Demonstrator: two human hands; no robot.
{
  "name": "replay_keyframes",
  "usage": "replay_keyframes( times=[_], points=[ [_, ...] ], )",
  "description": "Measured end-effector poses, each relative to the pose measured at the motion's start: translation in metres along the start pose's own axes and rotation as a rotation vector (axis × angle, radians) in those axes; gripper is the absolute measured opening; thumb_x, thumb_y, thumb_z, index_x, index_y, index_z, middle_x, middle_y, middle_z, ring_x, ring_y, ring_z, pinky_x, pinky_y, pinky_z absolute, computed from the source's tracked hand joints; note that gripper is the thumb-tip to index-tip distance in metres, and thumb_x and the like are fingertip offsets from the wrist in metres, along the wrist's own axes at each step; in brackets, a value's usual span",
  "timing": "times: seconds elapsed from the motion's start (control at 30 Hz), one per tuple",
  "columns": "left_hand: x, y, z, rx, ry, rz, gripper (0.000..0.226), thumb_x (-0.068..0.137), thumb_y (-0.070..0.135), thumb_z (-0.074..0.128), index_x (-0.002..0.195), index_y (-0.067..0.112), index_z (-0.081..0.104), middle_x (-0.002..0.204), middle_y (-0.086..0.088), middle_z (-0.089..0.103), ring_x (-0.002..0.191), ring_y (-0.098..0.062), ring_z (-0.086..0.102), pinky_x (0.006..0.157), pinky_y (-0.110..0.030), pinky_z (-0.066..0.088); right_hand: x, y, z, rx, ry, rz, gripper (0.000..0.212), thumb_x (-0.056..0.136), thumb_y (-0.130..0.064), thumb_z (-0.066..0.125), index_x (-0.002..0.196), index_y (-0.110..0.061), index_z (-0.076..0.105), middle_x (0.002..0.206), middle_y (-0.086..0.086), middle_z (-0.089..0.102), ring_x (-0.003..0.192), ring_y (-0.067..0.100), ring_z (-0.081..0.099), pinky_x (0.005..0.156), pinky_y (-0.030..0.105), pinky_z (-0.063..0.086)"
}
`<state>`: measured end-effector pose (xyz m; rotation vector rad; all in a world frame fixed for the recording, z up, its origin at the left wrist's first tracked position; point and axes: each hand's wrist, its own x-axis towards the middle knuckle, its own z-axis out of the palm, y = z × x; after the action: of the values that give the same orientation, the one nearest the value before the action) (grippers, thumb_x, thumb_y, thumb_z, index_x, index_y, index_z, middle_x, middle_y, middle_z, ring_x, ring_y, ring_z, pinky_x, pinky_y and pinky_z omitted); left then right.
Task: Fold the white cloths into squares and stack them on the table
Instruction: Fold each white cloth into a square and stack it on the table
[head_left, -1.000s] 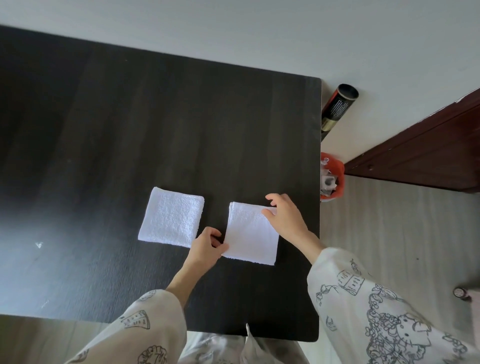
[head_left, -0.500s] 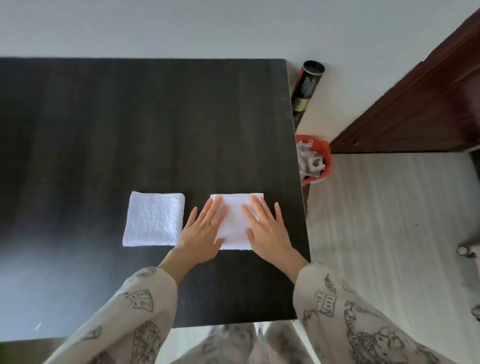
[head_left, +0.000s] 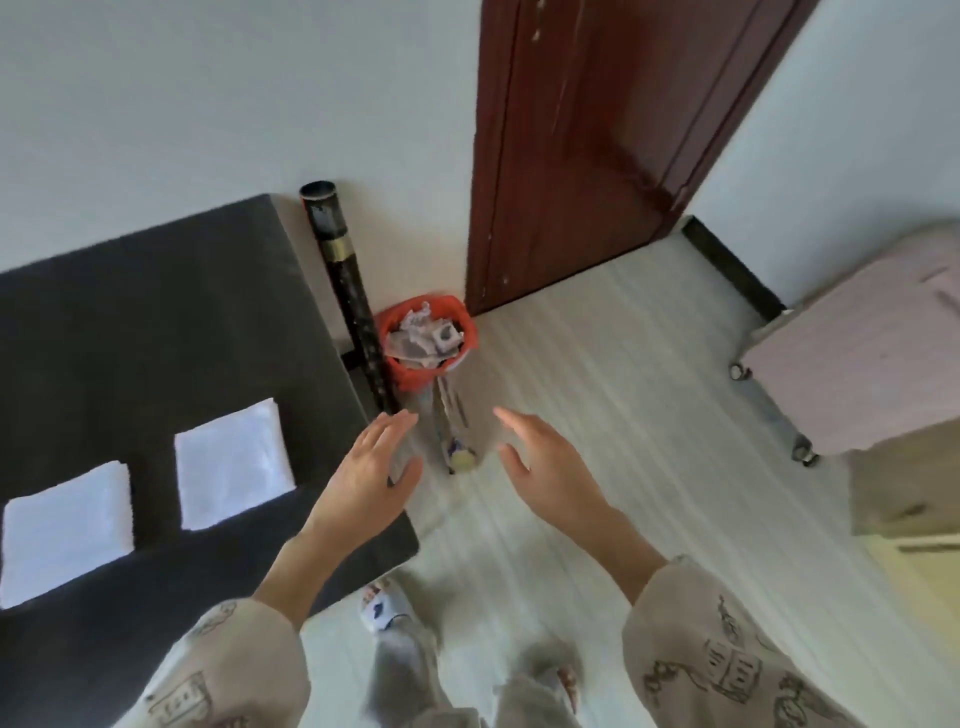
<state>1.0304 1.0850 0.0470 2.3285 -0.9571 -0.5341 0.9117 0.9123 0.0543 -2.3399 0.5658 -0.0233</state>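
Observation:
Two folded white cloths lie side by side on the dark table (head_left: 156, 322), apart from each other: one square (head_left: 234, 465) nearer the table's right edge, the other (head_left: 65, 530) at the far left of the view. My left hand (head_left: 371, 475) hovers over the table's right corner with straight, spread fingers and holds nothing. Off the table, my right hand (head_left: 545, 467) is over the floor, fingers relaxed and empty. Neither hand touches a cloth.
A black tube (head_left: 348, 291) leans against the wall by the table's right edge. An orange bin (head_left: 423, 338) full of paper stands beside it. A brown door (head_left: 597, 145) is behind, and a pink wheeled case (head_left: 857, 343) stands at the right. The floor is pale wood.
Both hands lifted off the right cloth and moved right, past the table's edge. The view swung right, so the table and cloths now sit at the left.

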Motion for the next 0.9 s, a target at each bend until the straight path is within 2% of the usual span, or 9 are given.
replay_keyframes(
  times=[0.1, 0.2, 0.3, 0.43, 0.6, 0.9],
  points=[
    [0.007, 0.097, 0.042, -0.074, -0.030, 0.090, 0.044, 0.093, 0.022, 0.052, 0.135, 0.012, 0.042, 0.133, -0.004, 0.049, 0.113, -0.028, 0.054, 0.093, -0.021, 0.035, -0.062, 0.059, -0.065, -0.012, 0.130, 0.069, 0.041, 0.096, -0.022, 0.044, 0.136, -0.013, 0.043, 0.125, 0.008, 0.056, 0.115, 0.022, 0.054, 0.096, 0.032, 0.041],
    [0.012, 0.185, 0.096, -0.080, -0.084, 0.220, 0.042, 0.091, 0.023, 0.055, 0.129, 0.006, 0.049, 0.121, -0.013, 0.057, 0.103, -0.037, 0.057, 0.090, -0.031, 0.041, -0.131, 0.119, -0.127, 0.013, 0.286, 0.188, 0.037, 0.095, -0.021, 0.046, 0.131, -0.015, 0.048, 0.118, 0.006, 0.061, 0.107, 0.020, 0.059, 0.093, 0.034, 0.045],
    [0.019, 0.262, 0.150, -0.102, -0.147, 0.362, 0.042, 0.092, 0.026, 0.053, 0.129, 0.008, 0.049, 0.130, -0.010, 0.054, 0.110, -0.030, 0.057, 0.095, -0.029, 0.040, -0.195, 0.169, -0.179, 0.047, 0.458, 0.298, 0.032, 0.093, -0.018, 0.051, 0.125, -0.015, 0.054, 0.111, 0.005, 0.064, 0.097, 0.018, 0.063, 0.088, 0.034, 0.050],
    [0.028, 0.364, 0.238, -0.136, -0.348, 0.516, 0.039, 0.093, 0.024, 0.048, 0.132, 0.017, 0.046, 0.134, 0.001, 0.050, 0.121, -0.015, 0.048, 0.104, -0.033, 0.038, -0.283, 0.243, -0.245, 0.059, 0.625, 0.496, 0.030, 0.093, -0.016, 0.051, 0.123, -0.014, 0.056, 0.108, 0.004, 0.065, 0.090, 0.015, 0.063, 0.085, 0.033, 0.051],
    [0.039, 0.467, 0.346, -0.112, -0.546, 0.631, 0.037, 0.094, 0.019, 0.049, 0.131, 0.016, 0.048, 0.133, 0.001, 0.051, 0.120, -0.016, 0.049, 0.103, -0.033, 0.039, -0.359, 0.332, -0.308, 0.088, 0.770, 0.688, 0.028, 0.093, -0.014, 0.051, 0.120, -0.011, 0.057, 0.102, 0.003, 0.066, 0.083, 0.013, 0.061, 0.082, 0.033, 0.053],
    [0.116, 0.671, 0.527, -0.062, -0.722, 0.737, 0.035, 0.094, 0.018, 0.048, 0.129, 0.012, 0.050, 0.133, -0.004, 0.052, 0.121, -0.018, 0.049, 0.104, -0.034, 0.039, -0.414, 0.518, -0.444, 0.126, 0.880, 0.887, 0.029, 0.094, -0.015, 0.050, 0.122, -0.013, 0.056, 0.097, -0.003, 0.063, 0.083, 0.009, 0.058, 0.081, 0.022, 0.048]
  ],
)
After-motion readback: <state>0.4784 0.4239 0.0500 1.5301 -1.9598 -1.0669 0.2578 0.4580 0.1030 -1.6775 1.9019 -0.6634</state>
